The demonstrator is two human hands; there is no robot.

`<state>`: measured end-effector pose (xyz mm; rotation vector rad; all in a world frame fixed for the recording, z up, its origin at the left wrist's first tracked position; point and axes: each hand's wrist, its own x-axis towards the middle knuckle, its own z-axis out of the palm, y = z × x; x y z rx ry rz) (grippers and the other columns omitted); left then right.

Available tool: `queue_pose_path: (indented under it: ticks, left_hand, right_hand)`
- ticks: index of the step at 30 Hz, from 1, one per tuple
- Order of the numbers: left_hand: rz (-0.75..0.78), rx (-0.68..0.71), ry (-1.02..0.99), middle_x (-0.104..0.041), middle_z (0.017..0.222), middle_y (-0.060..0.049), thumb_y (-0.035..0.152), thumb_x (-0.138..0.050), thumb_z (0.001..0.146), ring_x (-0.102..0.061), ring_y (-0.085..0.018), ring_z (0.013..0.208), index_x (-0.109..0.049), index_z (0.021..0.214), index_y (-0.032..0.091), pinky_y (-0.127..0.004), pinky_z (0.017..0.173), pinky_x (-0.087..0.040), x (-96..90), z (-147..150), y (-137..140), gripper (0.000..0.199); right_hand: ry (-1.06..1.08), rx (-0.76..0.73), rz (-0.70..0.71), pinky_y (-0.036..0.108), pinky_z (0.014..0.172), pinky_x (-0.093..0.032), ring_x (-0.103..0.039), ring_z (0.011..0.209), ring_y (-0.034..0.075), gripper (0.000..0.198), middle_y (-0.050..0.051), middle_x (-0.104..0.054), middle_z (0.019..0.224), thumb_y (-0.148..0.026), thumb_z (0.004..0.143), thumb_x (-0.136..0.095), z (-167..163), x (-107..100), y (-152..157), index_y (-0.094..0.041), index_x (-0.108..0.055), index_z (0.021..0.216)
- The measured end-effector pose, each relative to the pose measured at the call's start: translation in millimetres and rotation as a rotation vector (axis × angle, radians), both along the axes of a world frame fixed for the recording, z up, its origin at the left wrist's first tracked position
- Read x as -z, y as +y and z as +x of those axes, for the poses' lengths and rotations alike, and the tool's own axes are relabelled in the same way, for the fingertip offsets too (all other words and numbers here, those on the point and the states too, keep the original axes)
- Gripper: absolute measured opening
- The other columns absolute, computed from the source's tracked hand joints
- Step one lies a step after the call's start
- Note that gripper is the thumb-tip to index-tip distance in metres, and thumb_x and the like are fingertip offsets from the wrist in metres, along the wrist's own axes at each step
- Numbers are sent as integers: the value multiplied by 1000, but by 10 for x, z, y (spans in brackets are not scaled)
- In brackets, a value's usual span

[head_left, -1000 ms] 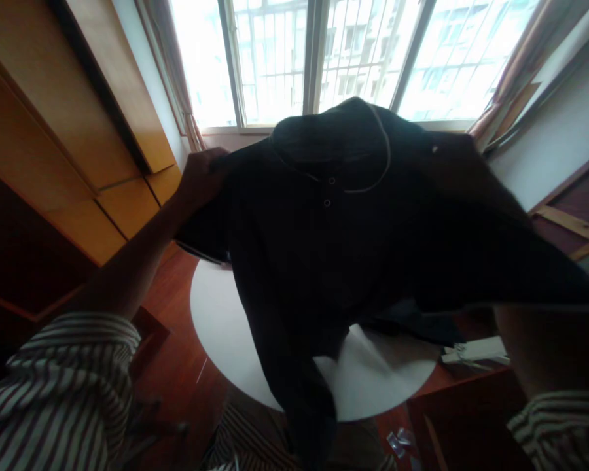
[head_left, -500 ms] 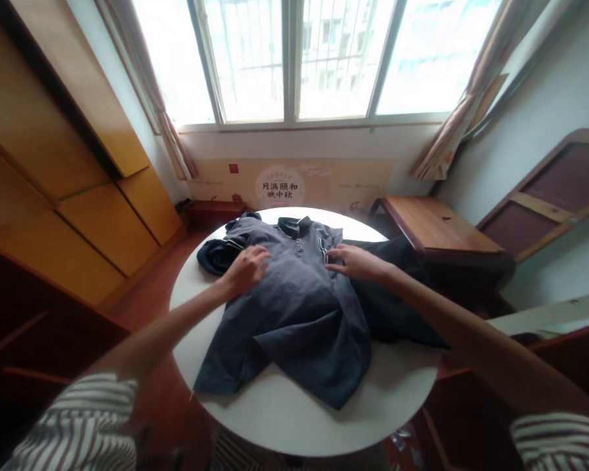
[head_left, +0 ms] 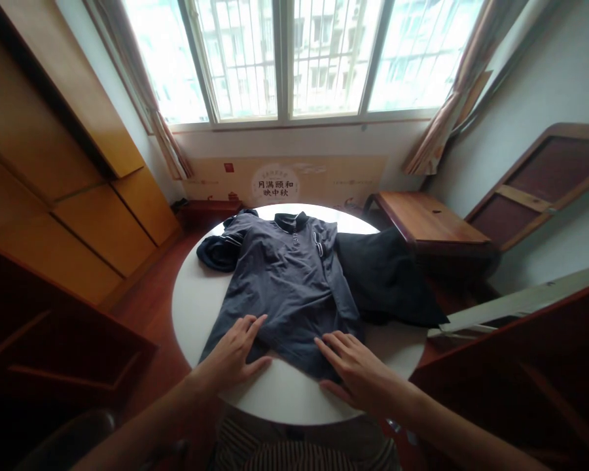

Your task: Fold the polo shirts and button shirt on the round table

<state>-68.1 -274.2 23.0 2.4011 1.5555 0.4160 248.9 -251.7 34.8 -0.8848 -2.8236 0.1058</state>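
A dark grey polo shirt [head_left: 289, 281] with a black collar and a buttoned placket lies spread on a round white table [head_left: 191, 307], its collar toward the window. My left hand [head_left: 238, 350] rests at the shirt's lower left hem, fingers stretched out. Over the lower right hem lies my right hand [head_left: 348, 366], its fingers apart and pressed lightly on the cloth. Neither hand grips the fabric. Beside the shirt on the right is a black cloth [head_left: 383, 275] that hangs past the table edge. A bundled dark garment [head_left: 218, 252] sits by the left sleeve.
Behind the table on the right stands a wooden desk [head_left: 432, 219]. Yellow wooden cabinets [head_left: 108, 229] line the left side. Dark red wooden furniture [head_left: 520, 373] flanks the near right. A low red box [head_left: 211, 212] is by the wall under the window.
Both hands have moved from the shirt's chest down toward me to its hem. The shirt's lower part now lies flatter, with the raised fold near the hem smoothed out.
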Motion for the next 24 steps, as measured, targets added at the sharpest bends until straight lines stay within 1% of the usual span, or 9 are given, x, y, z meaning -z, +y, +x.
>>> queue_pose_path:
  ticks: [2, 4, 7, 9, 12, 15, 19, 22, 24]
  left_hand:
    - [-39, 1, -20, -53, 139, -16, 28, -55, 91, -51, -31, 132, -29, 153, 20, -48, 109, -44, -15, -63, -51, 67]
    - [-100, 30, -24, -57, 134, -12, 12, -52, 83, -57, -26, 124, -35, 147, 22, -42, 106, -47, -59, -136, -120, 67]
    - [-186, 83, -5, -64, 115, -4, -2, -46, 66, -64, -20, 105, -54, 120, 24, -32, 94, -50, -143, -249, -257, 61]
    - [-224, 103, 7, -64, 98, 0, -4, -42, 61, -64, -17, 88, -56, 98, 24, -27, 80, -49, -195, -309, -366, 49]
    - [-278, 167, 30, -63, 89, 2, -4, -42, 66, -61, -15, 78, -54, 86, 23, -24, 70, -44, -291, -342, -511, 36]
    - [-317, 279, 50, -66, 89, 2, 6, -52, 79, -62, -16, 81, -59, 91, 25, -24, 70, -43, -451, -299, -524, 24]
    - [-197, 395, 22, -68, 88, 0, 22, -58, 91, -63, -16, 81, -65, 97, 24, -25, 74, -44, -666, -140, -83, 9]
    - [-17, 368, -52, -65, 84, -3, 28, -52, 96, -61, -15, 75, -66, 92, 19, -25, 72, -46, -672, 37, 613, 17]
    - [103, 290, -92, -65, 87, -6, 31, -49, 98, -63, -17, 80, -67, 92, 17, -27, 77, -49, -575, 166, 1126, 24]
  right_hand:
    - [-51, 17, 60, 40, 81, -49, -58, 94, 28, 34, 16, -65, 105, -15, 82, -61, -3, 55, -37, -9, -65, 116]
    - [-64, -4, 64, 35, 74, -47, -57, 84, 24, 21, 12, -65, 91, -5, 78, -55, 57, 26, -62, -14, -66, 94]
    - [3, -4, -4, 33, 70, -43, -55, 78, 21, 18, 8, -63, 84, -3, 79, -50, 251, -120, -128, -18, -60, 79]
    - [31, 1, -92, 31, 68, -41, -55, 74, 19, 21, 7, -63, 82, -1, 79, -46, 410, -220, -182, -19, -58, 77]
    - [7, -10, -247, 28, 62, -37, -54, 67, 16, 24, 3, -60, 73, 1, 77, -44, 598, -330, -183, -21, -54, 70]
    - [84, 35, -254, 26, 60, -36, -53, 64, 15, 25, 2, -58, 70, -3, 80, -45, 632, -449, 64, -21, -52, 65]
    - [313, 159, -159, 26, 67, -43, -56, 70, 15, 19, 4, -61, 79, -10, 84, -48, 362, -651, 850, -19, -63, 76]
    - [314, 324, -102, 30, 78, -48, -61, 82, 19, 12, 8, -66, 94, -17, 88, -58, -10, -745, 1509, -17, -70, 91]
    - [324, 426, -116, 33, 85, -51, -63, 93, 21, 18, 11, -66, 108, -27, 92, -64, -252, -757, 1822, -15, -69, 104]
